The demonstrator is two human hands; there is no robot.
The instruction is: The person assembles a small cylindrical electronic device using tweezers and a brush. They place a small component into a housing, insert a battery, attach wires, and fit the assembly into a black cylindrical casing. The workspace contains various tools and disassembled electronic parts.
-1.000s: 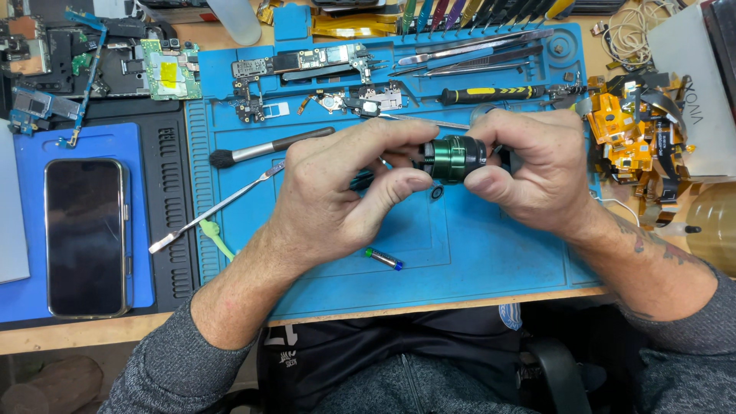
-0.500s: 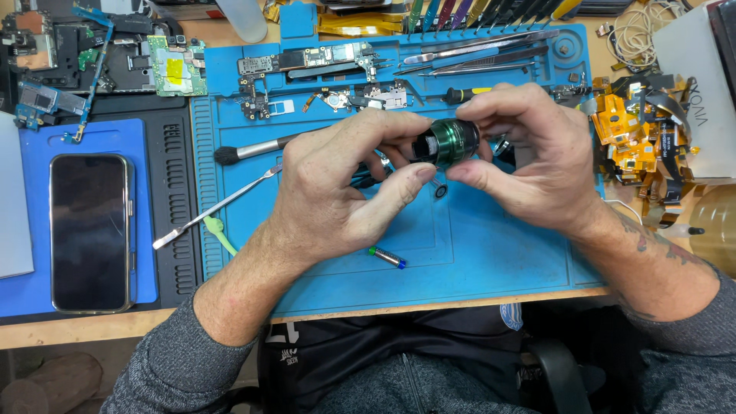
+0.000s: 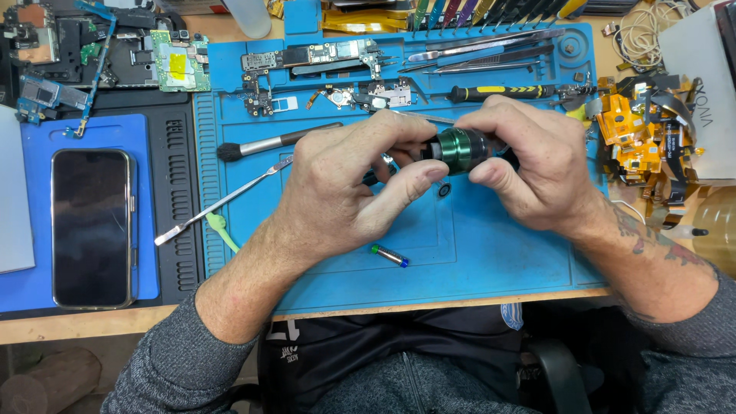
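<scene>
From the head camera, both hands met over the middle of a blue mat (image 3: pixel 475 253) on the tabletop (image 3: pixel 69 326). The left hand (image 3: pixel 345 184) curled around one end of a small green cylinder (image 3: pixel 462 149), thumb pressed under it and fingers wrapped over the top. The right hand (image 3: pixel 529 161) gripped the other end, fingers arched across it and thumb beneath. The cylinder was held just above the mat, lying sideways between the two hands, its green ribbed middle showing and a dark end poking toward the left palm. Below the hands a small blue-and-green bit (image 3: pixel 389 255) lay on the mat. To the left, a brush (image 3: pixel 268 143) and a thin metal spudger (image 3: pixel 222 202) lay slanted, with a green pick (image 3: pixel 222 230) near the spudger's lower end. A phone (image 3: pixel 90 228) rested face up on a blue pad (image 3: pixel 31 284) at the far left. Circuit boards (image 3: pixel 310 55) and tweezers (image 3: pixel 491 46) sat along the mat's top edge, and orange flex cables (image 3: pixel 636 130) were heaped at the right.
</scene>
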